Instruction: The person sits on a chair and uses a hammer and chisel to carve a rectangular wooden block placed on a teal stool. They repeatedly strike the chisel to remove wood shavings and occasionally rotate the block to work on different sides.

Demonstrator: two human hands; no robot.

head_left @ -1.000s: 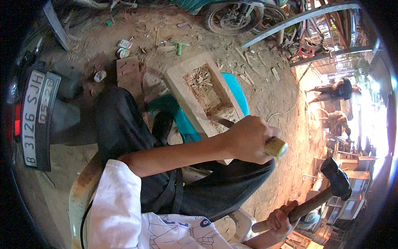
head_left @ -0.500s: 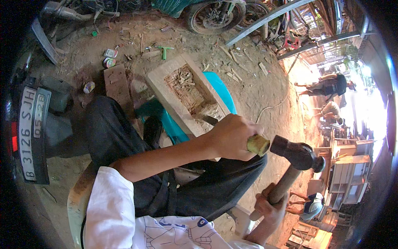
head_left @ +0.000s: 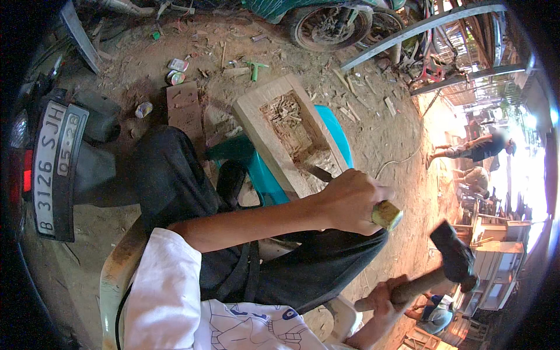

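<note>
My left hand [head_left: 353,204] is closed round a chisel's yellow handle [head_left: 387,214]. The chisel's dark blade [head_left: 319,172] reaches into the lower end of a hollowed wooden block [head_left: 245,111], which holds loose wood chips [head_left: 286,111] and rests tilted on a teal plastic stool [head_left: 341,137]. My right hand [head_left: 385,303] grips the wooden shaft of a hammer. The black hammer head [head_left: 455,251] is to the lower right of the chisel handle, apart from it. Both my forearms come in from below, over my dark-trousered legs.
A motorcycle rear [head_left: 87,151] is close on the left. Wheels [head_left: 326,26] and metal bars [head_left: 426,35] stand at the top. Offcuts and litter [head_left: 178,70] lie on the dirt floor. Several people [head_left: 478,149] and wooden furniture [head_left: 496,268] are off to the right.
Half a second ago the hammer head was at the chisel handle's end; now it is away to the lower right. My left hand still holds the chisel in the block. The view has shifted slightly.
</note>
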